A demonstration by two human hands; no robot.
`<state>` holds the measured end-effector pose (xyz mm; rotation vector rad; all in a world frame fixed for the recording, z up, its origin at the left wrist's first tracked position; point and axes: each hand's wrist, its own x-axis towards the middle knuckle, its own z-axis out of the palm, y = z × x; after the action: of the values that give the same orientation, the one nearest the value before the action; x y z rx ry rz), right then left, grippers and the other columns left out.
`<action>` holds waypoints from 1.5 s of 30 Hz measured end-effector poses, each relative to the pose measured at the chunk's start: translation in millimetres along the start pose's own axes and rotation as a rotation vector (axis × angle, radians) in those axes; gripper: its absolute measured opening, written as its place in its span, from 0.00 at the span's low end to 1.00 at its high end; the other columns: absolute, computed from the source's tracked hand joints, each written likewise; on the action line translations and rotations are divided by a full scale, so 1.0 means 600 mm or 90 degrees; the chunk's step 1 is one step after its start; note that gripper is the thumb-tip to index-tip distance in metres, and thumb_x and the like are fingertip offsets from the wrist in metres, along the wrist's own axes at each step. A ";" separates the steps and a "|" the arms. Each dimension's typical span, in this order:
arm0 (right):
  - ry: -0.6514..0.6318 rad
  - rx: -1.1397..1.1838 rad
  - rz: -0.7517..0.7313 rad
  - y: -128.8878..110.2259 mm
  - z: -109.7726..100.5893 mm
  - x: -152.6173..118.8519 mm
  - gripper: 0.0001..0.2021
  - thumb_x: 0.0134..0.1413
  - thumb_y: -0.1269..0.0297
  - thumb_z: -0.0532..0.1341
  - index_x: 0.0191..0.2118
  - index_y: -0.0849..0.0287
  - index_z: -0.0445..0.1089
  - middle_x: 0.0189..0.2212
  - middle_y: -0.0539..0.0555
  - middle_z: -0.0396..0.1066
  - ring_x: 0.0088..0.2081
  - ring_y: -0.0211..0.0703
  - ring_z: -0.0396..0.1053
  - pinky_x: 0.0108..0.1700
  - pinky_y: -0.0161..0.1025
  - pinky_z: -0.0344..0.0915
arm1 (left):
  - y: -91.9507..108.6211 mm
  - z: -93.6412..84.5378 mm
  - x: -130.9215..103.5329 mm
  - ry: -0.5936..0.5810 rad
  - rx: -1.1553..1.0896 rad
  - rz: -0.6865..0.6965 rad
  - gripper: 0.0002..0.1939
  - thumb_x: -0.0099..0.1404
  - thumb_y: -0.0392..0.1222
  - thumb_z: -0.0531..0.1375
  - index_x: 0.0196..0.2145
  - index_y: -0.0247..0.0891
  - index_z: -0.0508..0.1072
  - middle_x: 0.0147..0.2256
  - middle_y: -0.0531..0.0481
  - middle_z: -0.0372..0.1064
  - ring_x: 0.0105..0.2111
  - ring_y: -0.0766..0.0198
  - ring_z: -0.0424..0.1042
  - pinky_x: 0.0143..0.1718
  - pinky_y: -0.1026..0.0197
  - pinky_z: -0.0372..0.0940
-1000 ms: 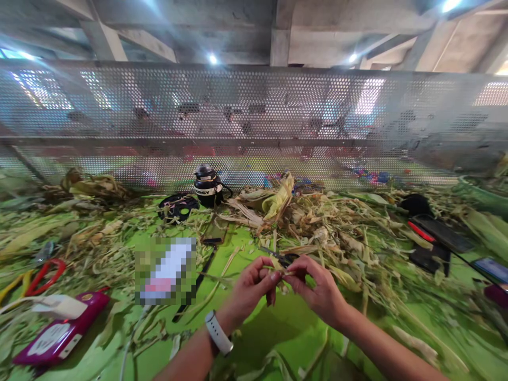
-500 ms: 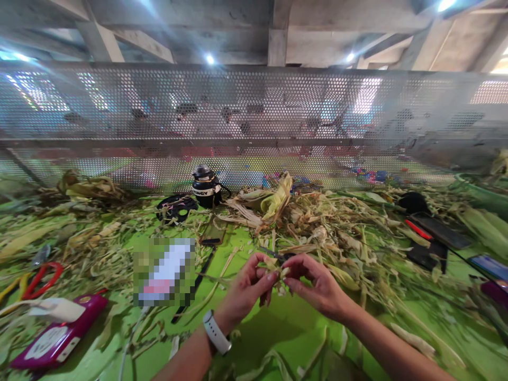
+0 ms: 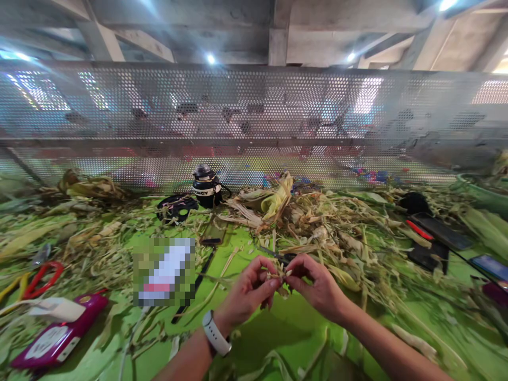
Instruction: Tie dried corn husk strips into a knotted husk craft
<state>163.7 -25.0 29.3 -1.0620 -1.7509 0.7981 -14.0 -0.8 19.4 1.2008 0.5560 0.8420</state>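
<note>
pinching husk scrap point(image 3: 279, 275) between hands

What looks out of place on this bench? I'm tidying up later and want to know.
Dried husk scraps lie strewn across the green table, half burying phones at the right. A magenta device lies among scraps at the left. Both hands, left hand and right hand, pinch a small husk piece.
</note>
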 end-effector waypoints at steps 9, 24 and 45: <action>0.053 -0.128 -0.194 0.011 0.006 -0.004 0.02 0.57 0.70 0.57 0.36 0.57 0.64 0.28 0.51 0.66 0.28 0.36 0.66 0.30 0.31 0.64 | -0.006 0.003 0.001 0.074 0.037 0.040 0.18 0.58 0.56 0.59 0.30 0.38 0.60 0.16 0.63 0.54 0.13 0.76 0.55 0.13 0.73 0.52; -0.006 -0.066 -0.027 -0.004 0.009 -0.003 0.04 0.56 0.63 0.58 0.34 0.58 0.65 0.25 0.51 0.68 0.27 0.38 0.66 0.29 0.34 0.63 | 0.006 0.010 -0.002 0.107 0.091 -0.004 0.17 0.58 0.55 0.59 0.30 0.39 0.60 0.13 0.66 0.53 0.10 0.77 0.49 0.10 0.73 0.46; -0.035 0.156 0.160 0.000 0.013 -0.005 0.19 0.57 0.46 0.53 0.28 0.59 0.60 0.20 0.47 0.62 0.22 0.34 0.62 0.24 0.31 0.63 | -0.009 0.004 0.001 0.119 -0.013 -0.029 0.16 0.60 0.53 0.59 0.29 0.40 0.59 0.11 0.65 0.51 0.10 0.76 0.45 0.11 0.72 0.40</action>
<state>157.3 -28.1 25.3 -1.1125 -1.5334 1.1753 -10.3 -2.4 15.0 1.0931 0.7213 0.9245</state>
